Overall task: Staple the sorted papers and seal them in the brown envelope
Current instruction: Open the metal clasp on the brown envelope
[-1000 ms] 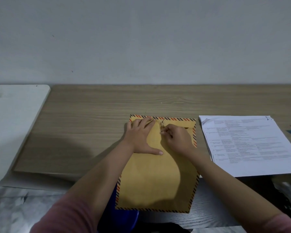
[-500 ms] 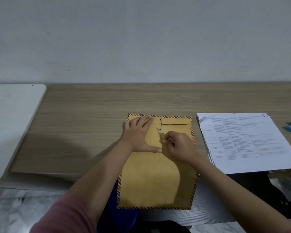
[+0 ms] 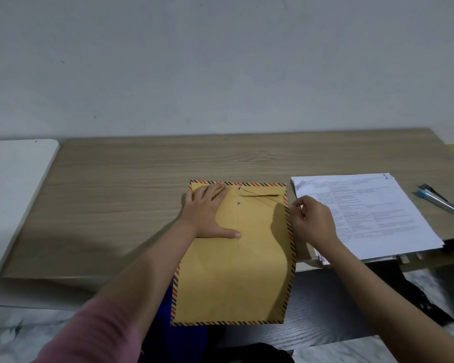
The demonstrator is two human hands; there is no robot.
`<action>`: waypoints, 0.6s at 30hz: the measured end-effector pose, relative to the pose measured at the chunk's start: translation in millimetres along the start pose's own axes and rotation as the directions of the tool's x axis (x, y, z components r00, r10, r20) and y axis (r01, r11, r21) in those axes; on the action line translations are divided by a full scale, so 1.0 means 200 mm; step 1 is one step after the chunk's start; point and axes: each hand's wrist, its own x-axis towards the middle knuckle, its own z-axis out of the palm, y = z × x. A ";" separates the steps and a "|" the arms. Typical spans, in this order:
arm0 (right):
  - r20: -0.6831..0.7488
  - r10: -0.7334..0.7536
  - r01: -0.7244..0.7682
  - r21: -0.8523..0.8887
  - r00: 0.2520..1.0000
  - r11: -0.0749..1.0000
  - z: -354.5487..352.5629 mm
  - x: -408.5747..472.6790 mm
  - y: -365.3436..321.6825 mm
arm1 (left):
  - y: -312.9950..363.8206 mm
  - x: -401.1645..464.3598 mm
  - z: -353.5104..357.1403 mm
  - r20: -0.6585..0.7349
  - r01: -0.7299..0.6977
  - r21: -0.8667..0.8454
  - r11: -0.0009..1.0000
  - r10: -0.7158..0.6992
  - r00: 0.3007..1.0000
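Envelope: a brown paper envelope with a red-and-dark striped border [image 3: 233,271] lies flap side up on the wood-grain tabletop [image 3: 121,195], its lower part hanging past the table's near edge toward the person.
Closure: two small round metal eyelets sit one above the other near the top centre, and a thin dark string [image 3: 257,193] runs from the upper eyelet to the right across the flap; the flap edge is slightly lifted on the right.
Left hand: the left hand [image 3: 207,213] lies flat on the envelope's upper left part, fingers straight and reaching the top border, thumb stretched out toward the envelope's middle; it presses the envelope down and grips nothing.
Right hand: the right hand [image 3: 312,221] hovers just beside the envelope's right border, over the gap between envelope and papers, fingers curled with thumb and fingertips drawn together; whether they pinch the string's end is too small to tell.
Papers: a stack of white printed sheets [image 3: 372,210] lies to the right of the envelope, its near edge overhanging the table.
Right of the papers: a slim blue-and-silver metal tool [image 3: 437,197], lying apart from the stack.
Sleeve: a pink sleeve [image 3: 95,334] covers the left forearm.
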 end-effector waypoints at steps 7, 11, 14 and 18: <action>-0.319 -0.239 0.210 -0.122 0.917 0.970 0.07 0.09 -0.10 | 0.02 0.08 -0.17 0.302 -0.127 0.120 0.985 0.086 0.949; 0.121 -0.368 0.377 -0.056 0.922 0.925 0.19 0.13 -0.11 | 0.06 0.16 -0.25 0.305 -0.182 0.189 0.965 0.119 0.945; 0.118 -0.289 0.291 -0.005 0.950 0.957 0.26 0.14 -0.06 | 0.03 0.18 -0.21 0.147 -0.180 0.208 0.961 0.151 0.978; 0.008 -0.170 0.169 0.087 0.985 0.982 0.26 0.15 -0.05 | 0.05 0.13 -0.07 -0.065 0.025 -0.103 0.994 -0.032 0.997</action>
